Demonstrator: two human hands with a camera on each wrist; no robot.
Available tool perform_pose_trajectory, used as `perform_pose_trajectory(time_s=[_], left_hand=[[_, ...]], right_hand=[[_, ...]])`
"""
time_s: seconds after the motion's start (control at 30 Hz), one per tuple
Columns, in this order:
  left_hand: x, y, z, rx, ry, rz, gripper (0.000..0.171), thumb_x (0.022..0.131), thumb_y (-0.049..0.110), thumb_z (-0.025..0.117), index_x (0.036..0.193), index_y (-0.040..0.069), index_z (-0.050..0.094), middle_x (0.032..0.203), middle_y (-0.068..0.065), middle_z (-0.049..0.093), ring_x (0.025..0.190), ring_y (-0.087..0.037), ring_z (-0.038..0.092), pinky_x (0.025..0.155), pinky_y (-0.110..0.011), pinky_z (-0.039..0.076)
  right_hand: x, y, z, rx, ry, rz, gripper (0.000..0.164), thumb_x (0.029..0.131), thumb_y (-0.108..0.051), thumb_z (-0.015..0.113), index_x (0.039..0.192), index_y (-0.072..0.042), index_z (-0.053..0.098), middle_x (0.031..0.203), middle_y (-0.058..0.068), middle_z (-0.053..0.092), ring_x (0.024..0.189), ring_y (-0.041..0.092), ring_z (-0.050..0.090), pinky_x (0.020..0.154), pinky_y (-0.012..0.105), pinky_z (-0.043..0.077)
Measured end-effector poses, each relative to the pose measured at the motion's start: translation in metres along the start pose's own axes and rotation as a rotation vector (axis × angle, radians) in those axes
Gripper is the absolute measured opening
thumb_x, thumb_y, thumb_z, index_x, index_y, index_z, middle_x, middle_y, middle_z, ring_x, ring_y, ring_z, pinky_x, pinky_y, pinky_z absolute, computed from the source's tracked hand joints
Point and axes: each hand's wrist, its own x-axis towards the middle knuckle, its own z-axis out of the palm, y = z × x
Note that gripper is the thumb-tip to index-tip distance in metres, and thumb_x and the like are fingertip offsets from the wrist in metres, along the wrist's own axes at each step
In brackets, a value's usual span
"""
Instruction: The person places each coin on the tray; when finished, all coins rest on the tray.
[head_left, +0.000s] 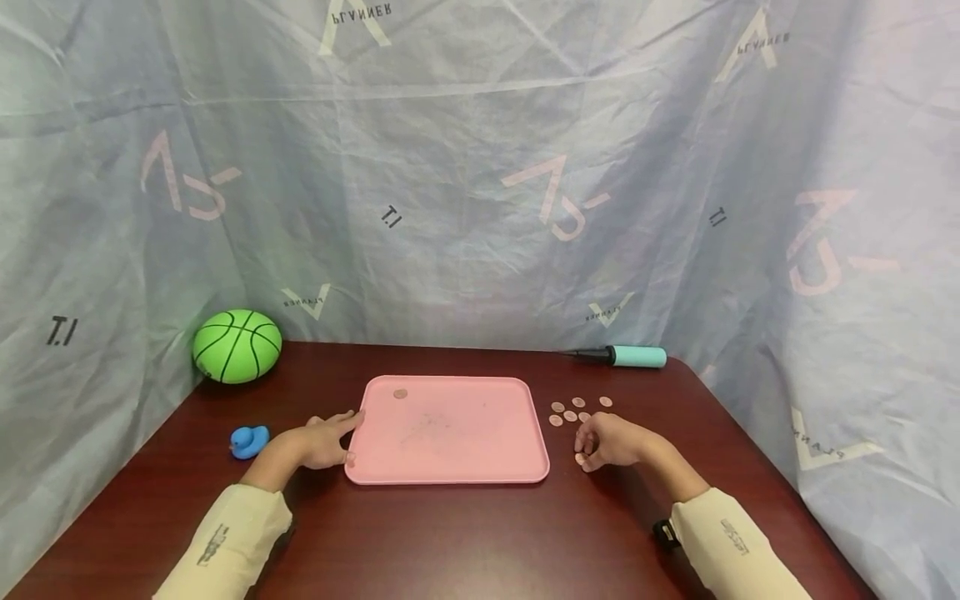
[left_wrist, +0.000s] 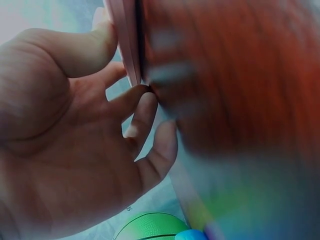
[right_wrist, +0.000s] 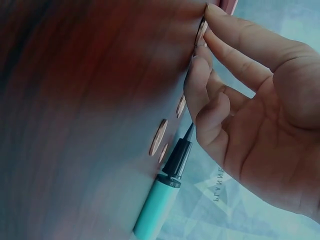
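Observation:
My left hand [head_left: 324, 440] rests on the left rim of a pink tray [head_left: 480, 450], with thumb and fingers spread along it. The left wrist view shows the thumb [left_wrist: 90, 52] against the tray edge and the other fingers loosely bent. One coin [head_left: 401, 393] lies in the tray near its far left corner. To the right of the tray, my right hand [head_left: 611, 439] is low over the table. It pinches a coin [right_wrist: 201, 31] between thumb and fingertips. Several more coins [head_left: 557, 407] lie flat just beyond this hand, one partly hidden by it.
A green ball [head_left: 237, 347] sits at the table's far left corner. A blue rubber duck [head_left: 249, 442] stands left of my left hand. Along the far right edge lies a turquoise hand pump [head_left: 637, 357] with a black nozzle. Grey printed cloth [head_left: 465, 275] hangs around the table [head_left: 450, 542].

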Motion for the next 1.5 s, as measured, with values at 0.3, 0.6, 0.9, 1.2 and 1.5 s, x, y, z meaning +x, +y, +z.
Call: perform_pose_trajectory(time_s=[0.3, 0.6, 0.9, 1.2, 1.5], left_hand=[[0.0018, -0.0008, 0.0015, 0.006, 0.0, -0.013, 0.077, 0.091, 0.024, 0.07, 0.155, 0.004, 0.032, 0.157, -0.029, 0.026, 0.129, -0.052, 0.031, 0.105, -0.066, 0.027], [-0.0008, 0.0009, 0.0006, 0.008, 0.002, -0.015, 0.077, 0.091, 0.024, 0.07, 0.154, 0.003, 0.032, 0.156, -0.03, 0.026, 0.13, -0.053, 0.03, 0.106, -0.067, 0.026], [-0.0003, 0.0, -0.0008, 0.021, 0.004, -0.021, 0.077, 0.09, 0.024, 0.07, 0.154, 0.004, 0.032, 0.157, -0.029, 0.026, 0.13, -0.054, 0.029, 0.105, -0.068, 0.026], [-0.0009, 0.0013, 0.0005, 0.013, 0.008, -0.004, 0.076, 0.09, 0.023, 0.069, 0.154, 0.003, 0.032, 0.156, -0.03, 0.026, 0.129, -0.054, 0.03, 0.105, -0.067, 0.026], [-0.0029, 0.0011, -0.0009, 0.018, -0.006, 0.006, 0.077, 0.09, 0.024, 0.069, 0.154, 0.002, 0.031, 0.156, -0.03, 0.026, 0.13, -0.055, 0.028, 0.106, -0.067, 0.025]], right_hand=[[0.0002, -0.0006, 0.0006, -0.026, -0.018, 0.0, 0.015, 0.077, -0.009, 0.085, 0.079, -0.008, 0.069, 0.072, -0.007, 0.063, 0.067, 0.005, 0.056, 0.064, 0.025, 0.048], [-0.0044, -0.0007, -0.0001, -0.056, 0.017, 0.031, 0.025, 0.075, -0.013, 0.086, 0.092, -0.008, 0.067, 0.076, -0.003, 0.062, 0.07, 0.009, 0.055, 0.067, 0.028, 0.046], [-0.0058, 0.0039, -0.0023, -0.038, 0.008, 0.003, 0.015, 0.075, -0.007, 0.085, 0.081, -0.012, 0.072, 0.074, -0.003, 0.063, 0.07, 0.01, 0.055, 0.065, 0.026, 0.047], [-0.0038, 0.0017, -0.0043, -0.039, -0.049, 0.018, 0.018, 0.077, -0.004, 0.081, 0.082, -0.009, 0.065, 0.072, -0.006, 0.061, 0.065, 0.007, 0.055, 0.059, 0.025, 0.047], [-0.0067, 0.0011, -0.0022, 0.006, -0.052, 0.071, 0.03, 0.075, -0.001, 0.082, 0.098, -0.006, 0.063, 0.08, 0.002, 0.062, 0.069, 0.014, 0.056, 0.058, 0.028, 0.048]])
